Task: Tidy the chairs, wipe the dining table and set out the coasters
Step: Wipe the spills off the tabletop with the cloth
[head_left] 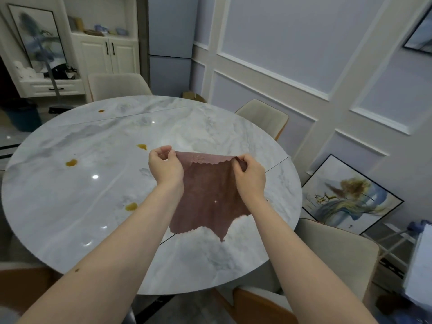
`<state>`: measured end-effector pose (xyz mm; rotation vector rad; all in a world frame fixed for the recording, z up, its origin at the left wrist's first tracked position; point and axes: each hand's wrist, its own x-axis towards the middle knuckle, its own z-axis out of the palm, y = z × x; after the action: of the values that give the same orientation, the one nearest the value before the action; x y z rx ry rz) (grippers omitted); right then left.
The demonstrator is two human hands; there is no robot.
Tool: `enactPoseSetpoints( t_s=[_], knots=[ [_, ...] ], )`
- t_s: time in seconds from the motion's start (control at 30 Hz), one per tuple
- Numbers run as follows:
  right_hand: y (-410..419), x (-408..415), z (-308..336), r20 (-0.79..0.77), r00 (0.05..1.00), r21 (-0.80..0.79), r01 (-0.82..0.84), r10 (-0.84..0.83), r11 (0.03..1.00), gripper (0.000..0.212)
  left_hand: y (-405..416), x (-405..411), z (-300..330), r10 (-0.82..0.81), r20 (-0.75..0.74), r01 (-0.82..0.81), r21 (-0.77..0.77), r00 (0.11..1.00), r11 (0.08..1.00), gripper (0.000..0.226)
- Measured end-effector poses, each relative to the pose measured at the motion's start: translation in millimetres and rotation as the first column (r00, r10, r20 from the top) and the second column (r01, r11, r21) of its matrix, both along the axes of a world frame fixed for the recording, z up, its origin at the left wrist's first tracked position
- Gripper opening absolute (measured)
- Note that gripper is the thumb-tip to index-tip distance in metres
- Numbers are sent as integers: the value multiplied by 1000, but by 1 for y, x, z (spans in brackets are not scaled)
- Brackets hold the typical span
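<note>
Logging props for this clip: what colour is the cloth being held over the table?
Dusty reddish-brown, plain; the cloth shows best in the head view.

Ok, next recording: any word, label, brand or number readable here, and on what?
None can be read.
Brown cloth: faint woven band near its top edge, too blurred to tell if it is lettering.
Leaning painting: no legible signature.
Marble table: no text.
</note>
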<state>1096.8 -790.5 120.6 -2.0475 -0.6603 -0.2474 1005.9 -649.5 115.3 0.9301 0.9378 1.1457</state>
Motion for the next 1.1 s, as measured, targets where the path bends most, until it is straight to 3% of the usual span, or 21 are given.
enactPoseSetpoints(
  t_s=[0.23,0.47,0.57,0.63,0.73,0.8,0.87,1.0,1.1],
  knots=[
    [43,53,-51,-127,991,-454,-86,31,887,14,28,23,-71,40,-196,-72,-159,980,985,13],
    [91,92,-139,-212,977,-559,-109,-15,822,14,68,53,-178,-193,-248,68,-437,949,897,21],
    [94,73,-175,-221,974,-590,-176,52,788,19,76,48,-208,-260,-336,97,-433,905,896,20],
    [95,50,-198,-234,967,-604,-223,97,766,20,82,38,-215,-216,-490,75,-290,845,954,15],
    [100,13,-235,-127,975,-613,-221,181,758,22,90,10,-215,-111,-650,155,10,752,988,23],
    [104,1,-252,-130,969,-668,-241,209,704,52,97,-10,-215,-62,-713,228,139,699,964,24],
    [111,-11,-265,-191,963,-758,-267,188,596,75,111,-36,-224,-13,-790,288,208,613,935,27],
    [134,-25,-275,-76,991,-772,-128,110,623,65,139,-85,-252,127,-930,462,285,344,840,40],
    [164,-43,-281,-66,994,-773,-106,87,626,67,167,-123,-271,134,-984,525,177,118,833,55]
  ],
)
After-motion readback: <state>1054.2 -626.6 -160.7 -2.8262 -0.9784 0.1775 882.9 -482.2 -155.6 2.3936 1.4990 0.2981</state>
